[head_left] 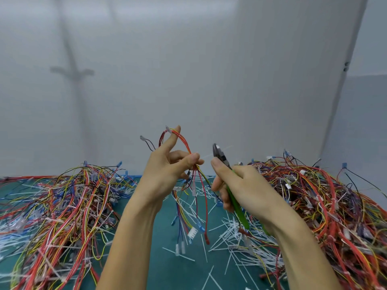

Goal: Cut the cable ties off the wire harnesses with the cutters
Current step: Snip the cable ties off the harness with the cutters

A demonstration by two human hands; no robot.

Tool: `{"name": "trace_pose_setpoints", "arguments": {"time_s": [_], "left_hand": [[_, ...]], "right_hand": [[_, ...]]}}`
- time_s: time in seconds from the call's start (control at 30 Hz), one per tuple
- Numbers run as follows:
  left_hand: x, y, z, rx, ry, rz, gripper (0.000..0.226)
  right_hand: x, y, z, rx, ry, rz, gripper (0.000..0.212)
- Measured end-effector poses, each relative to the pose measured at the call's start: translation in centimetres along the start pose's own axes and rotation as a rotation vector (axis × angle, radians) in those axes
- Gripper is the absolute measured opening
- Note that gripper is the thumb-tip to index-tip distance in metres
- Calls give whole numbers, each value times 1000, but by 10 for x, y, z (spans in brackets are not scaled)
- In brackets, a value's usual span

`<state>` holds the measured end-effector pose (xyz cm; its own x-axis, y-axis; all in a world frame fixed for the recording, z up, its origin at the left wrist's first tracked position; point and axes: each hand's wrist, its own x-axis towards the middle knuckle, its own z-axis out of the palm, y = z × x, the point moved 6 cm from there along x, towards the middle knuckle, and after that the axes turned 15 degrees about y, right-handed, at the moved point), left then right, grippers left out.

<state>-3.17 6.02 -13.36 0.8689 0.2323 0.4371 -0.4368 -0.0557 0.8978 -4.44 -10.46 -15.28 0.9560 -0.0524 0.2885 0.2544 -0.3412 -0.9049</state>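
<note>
My left hand (167,170) is raised above the table and pinches a wire harness (199,197) of red, yellow and blue wires between thumb and fingers. The harness loops up over my index finger and its connector ends hang down toward the mat. My right hand (240,189) grips the green-handled cutters (222,158), whose dark jaws point up just right of the pinched spot, a small gap away from the wires. A thin white tie strand blurs between jaws and harness.
A green mat (167,266) covers the table. A big pile of tied harnesses (58,208) lies at left, another pile (326,208) at right. Cut white cable ties (232,239) litter the middle. A grey wall stands close behind.
</note>
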Motion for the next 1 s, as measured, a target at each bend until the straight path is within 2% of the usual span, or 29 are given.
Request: {"name": "trace_pose_setpoints", "arguments": {"time_s": [0.1, 0.33, 0.8, 1.0], "left_hand": [[0, 2, -2, -19, 42, 0, 83], [-2, 4, 4, -22, 38, -6, 80], [0, 0, 8, -19, 9, -1, 81], [0, 1, 8, -26, 17, -11, 78]], "right_hand": [[-1, 1, 3, -157, -10, -34, 82], [-3, 0, 4, -322, 46, -91, 82], [-1, 0, 7, -346, 74, -115, 77], [1, 9, 11, -220, 22, 0, 75]]}}
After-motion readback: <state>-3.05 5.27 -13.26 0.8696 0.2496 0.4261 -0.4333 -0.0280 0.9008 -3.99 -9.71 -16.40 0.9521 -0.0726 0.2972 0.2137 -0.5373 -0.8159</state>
